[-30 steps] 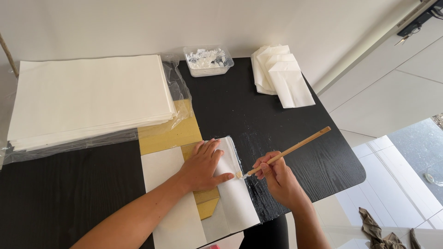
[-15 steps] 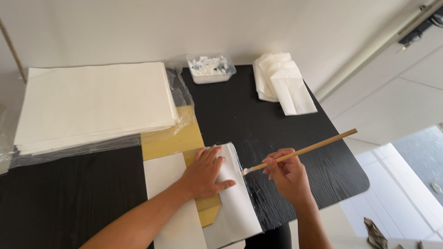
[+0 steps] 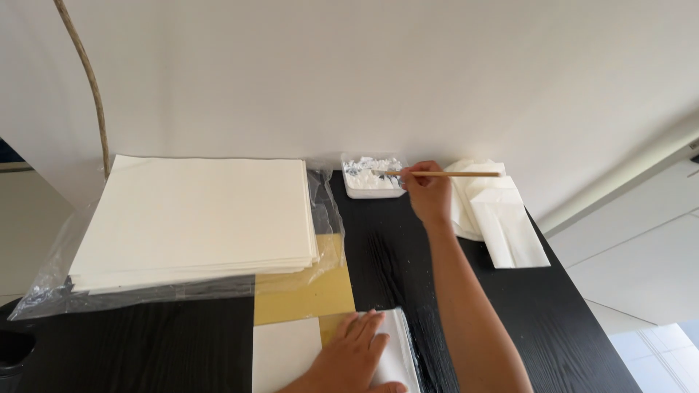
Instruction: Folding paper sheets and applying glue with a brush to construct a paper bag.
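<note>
The right hand [image 3: 426, 191] has carried one brush [image 3: 444, 174] from the folded paper [image 3: 397, 349] to the one tub [image 3: 371, 176], pinching it. The left hand [image 3: 353, 356] lies flat on that paper, holding nothing

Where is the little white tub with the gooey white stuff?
In the head view, the small white tub sits at the back of the black table, between the big paper stack and the folded white papers; the right hand dips a brush in.
</note>
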